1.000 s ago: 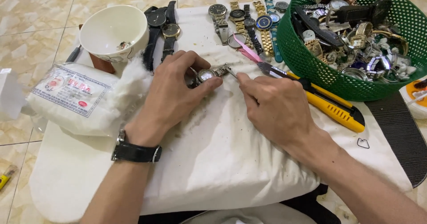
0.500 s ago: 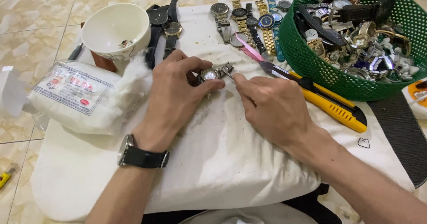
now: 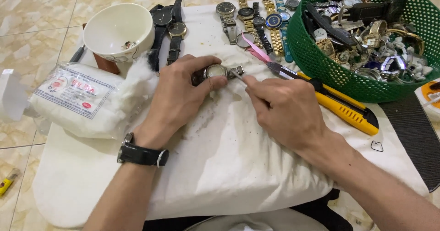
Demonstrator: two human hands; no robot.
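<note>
Seen from the head camera, your left hand grips a round silver watch against the white cloth spread over the worktop, fingers curled around the case and thumb pressed at its rim, while your right hand pinches a thin metal tool whose tip meets the watch at its bracelet end. Keep the case pinned flat on the cloth and the tool's tip low, with short, light strokes, so it likely will not skid across the glass. A white bowl and a bag of cotton wool lie to your left; a row of watches sits beyond, a yellow utility knife lies just beside your right hand, and a green basket of watch parts stands to the right. Compared with a second ago, both hands stay clamped on the same watch, the tool's tip scarcely shifted.
</note>
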